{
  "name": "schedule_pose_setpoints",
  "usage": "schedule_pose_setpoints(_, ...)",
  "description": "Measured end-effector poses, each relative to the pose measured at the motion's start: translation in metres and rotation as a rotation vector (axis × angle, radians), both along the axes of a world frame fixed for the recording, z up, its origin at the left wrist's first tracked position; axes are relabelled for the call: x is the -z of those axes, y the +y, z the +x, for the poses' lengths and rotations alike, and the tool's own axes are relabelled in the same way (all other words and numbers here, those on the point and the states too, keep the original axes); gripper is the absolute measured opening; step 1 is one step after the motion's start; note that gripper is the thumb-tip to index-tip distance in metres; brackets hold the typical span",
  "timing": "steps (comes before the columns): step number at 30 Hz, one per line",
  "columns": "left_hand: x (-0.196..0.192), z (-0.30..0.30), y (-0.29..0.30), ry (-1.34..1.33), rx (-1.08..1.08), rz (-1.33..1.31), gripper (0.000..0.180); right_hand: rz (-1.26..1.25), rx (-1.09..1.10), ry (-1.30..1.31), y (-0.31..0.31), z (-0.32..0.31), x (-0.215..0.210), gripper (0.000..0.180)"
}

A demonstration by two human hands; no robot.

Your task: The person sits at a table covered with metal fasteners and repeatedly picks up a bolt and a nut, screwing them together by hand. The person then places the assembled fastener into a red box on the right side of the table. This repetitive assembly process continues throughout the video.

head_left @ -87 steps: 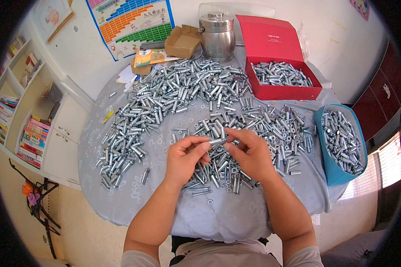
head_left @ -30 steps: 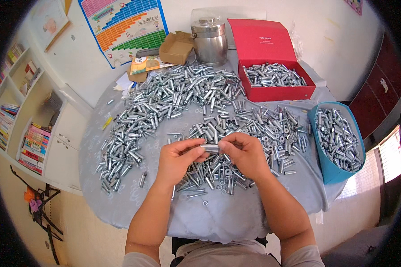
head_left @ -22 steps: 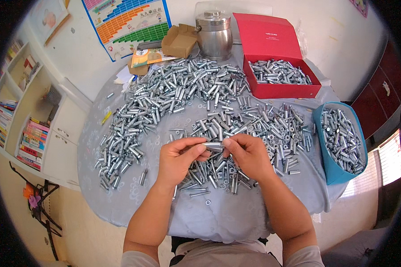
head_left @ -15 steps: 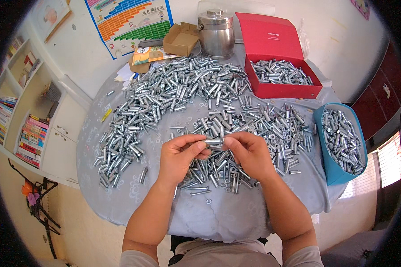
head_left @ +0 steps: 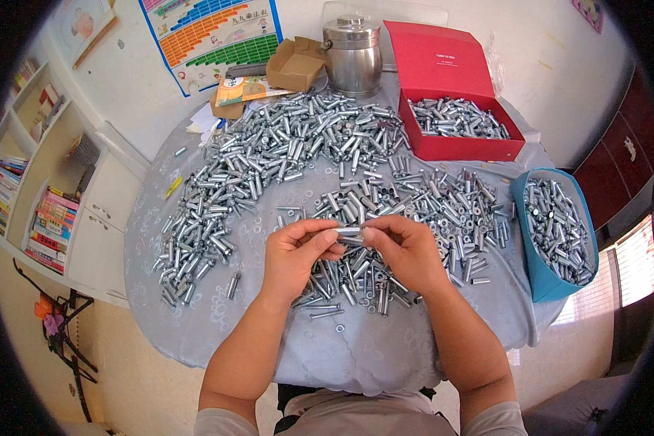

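A silvery sleeve anchor bolt lies level between my two hands, above the near pile of metal parts. My left hand pinches its left end between thumb and fingers. At the other end my right hand is closed, thumb and fingertips on the bolt's tip; whatever small part may sit there is hidden by the fingers. Below the hands is a loose heap of bolts, sleeves, nuts and washers. A larger heap of anchor bolts curves along the table's far and left side.
At the back right stands an open red box of metal parts. A blue fabric bin full of anchors is at the right edge. Behind are a steel canister and a small cardboard box. A yellow pen-like item lies left.
My right hand has shifted slightly left along the bolt, and its fingertips are closer to my left hand. My left hand has barely moved. The heaps look the same.
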State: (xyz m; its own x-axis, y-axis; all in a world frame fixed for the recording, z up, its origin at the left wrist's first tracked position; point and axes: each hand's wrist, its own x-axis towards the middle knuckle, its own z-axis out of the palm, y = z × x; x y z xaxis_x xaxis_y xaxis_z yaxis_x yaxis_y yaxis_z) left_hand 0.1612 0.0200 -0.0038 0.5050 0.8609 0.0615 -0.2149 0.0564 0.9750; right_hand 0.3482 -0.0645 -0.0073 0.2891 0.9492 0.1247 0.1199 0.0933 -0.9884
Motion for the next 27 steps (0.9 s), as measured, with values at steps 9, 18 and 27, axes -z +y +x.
schedule_pose_setpoints(9,0.001,0.0,0.0,-0.009,-0.006,-0.011,0.019,-0.015,0.027,-0.034,0.0,-0.002,-0.005,0.023)
schedule_pose_setpoints(18,0.002,0.0,0.001,0.024,-0.045,-0.107,0.02,0.278,0.128,-0.365,0.0,-0.002,-0.01,0.03)
schedule_pose_setpoints(27,0.004,0.003,0.001,-0.046,-0.066,-0.132,0.019,0.296,0.075,-0.561,0.001,-0.004,-0.006,0.023)
